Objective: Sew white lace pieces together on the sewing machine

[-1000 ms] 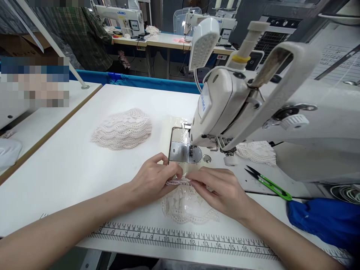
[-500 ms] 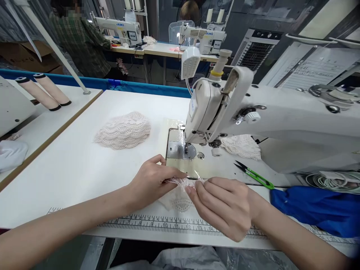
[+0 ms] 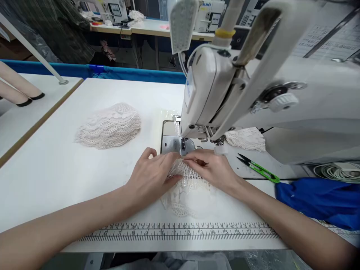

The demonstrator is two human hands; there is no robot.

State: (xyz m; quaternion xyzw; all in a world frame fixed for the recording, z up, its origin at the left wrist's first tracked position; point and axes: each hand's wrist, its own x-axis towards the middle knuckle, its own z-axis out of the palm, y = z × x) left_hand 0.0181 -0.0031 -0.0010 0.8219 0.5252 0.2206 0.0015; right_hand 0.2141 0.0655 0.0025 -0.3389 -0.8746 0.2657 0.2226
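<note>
A piece of white lace (image 3: 184,187) lies in front of the sewing machine (image 3: 208,90), its top edge close to the presser foot (image 3: 183,145). My left hand (image 3: 157,168) pinches that edge from the left, thumb below and fingers on top. From the right, my right hand (image 3: 210,167) grips the same edge between thumb and fingertips. Both sets of fingertips nearly meet just before the needle plate (image 3: 170,144). A clear strip runs down by the presser foot. The lower part of the lace hangs loosely over the tabletop towards the printed ruler (image 3: 180,231).
A stack of lace pieces (image 3: 111,125) rests left of the machine, and another lace piece (image 3: 246,138) lies behind the needle area. Green thread snips (image 3: 258,168) and a blue cloth (image 3: 317,200) are on the right. Across the aisle, a person (image 3: 67,30) stands at another table.
Both hands have carried the lace forward from the table's front part up to the presser foot. My head view has come closer and tilted down.
</note>
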